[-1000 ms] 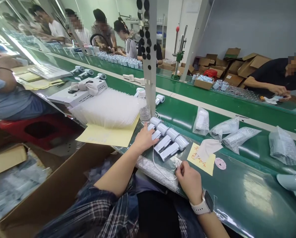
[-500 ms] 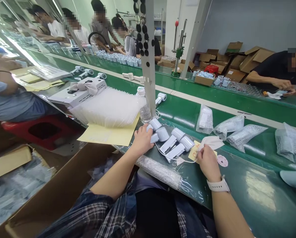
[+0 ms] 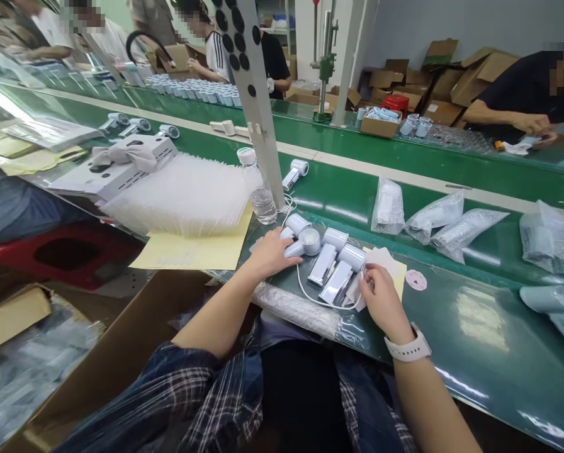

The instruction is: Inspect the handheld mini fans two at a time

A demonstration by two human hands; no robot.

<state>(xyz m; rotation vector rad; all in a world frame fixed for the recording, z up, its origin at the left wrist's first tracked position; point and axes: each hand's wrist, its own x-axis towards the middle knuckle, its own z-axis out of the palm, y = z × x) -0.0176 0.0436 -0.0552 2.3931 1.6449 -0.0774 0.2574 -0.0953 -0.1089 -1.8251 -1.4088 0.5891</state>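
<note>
Several light-blue handheld devices with round heads and flat handles lie in a cluster on the green table (image 3: 452,333). My left hand (image 3: 270,255) is closed over the handle of one device (image 3: 311,240) at the cluster's left side; its fingers partly hide the handle. My right hand (image 3: 379,290) pinches a thin white cable (image 3: 327,304) just right of another device (image 3: 352,257). The cable loops across the table's near side between my hands. Pale cloth (image 3: 383,257) lies behind and beside my right fingers, over a yellow sheet (image 3: 398,277).
A water bottle (image 3: 263,202) stands by the metal post (image 3: 258,113). White foam sheets (image 3: 182,192) are stacked at left. Bubble-wrapped packages (image 3: 388,204) lie on the belt. A bubble-wrap roll (image 3: 296,309) borders the near edge. A cardboard box (image 3: 135,327) stands below; co-workers sit across.
My right hand has moved left with the cable, close to the devices. The device under my left hand has turned so its round face shows upward. The view has shifted slightly.
</note>
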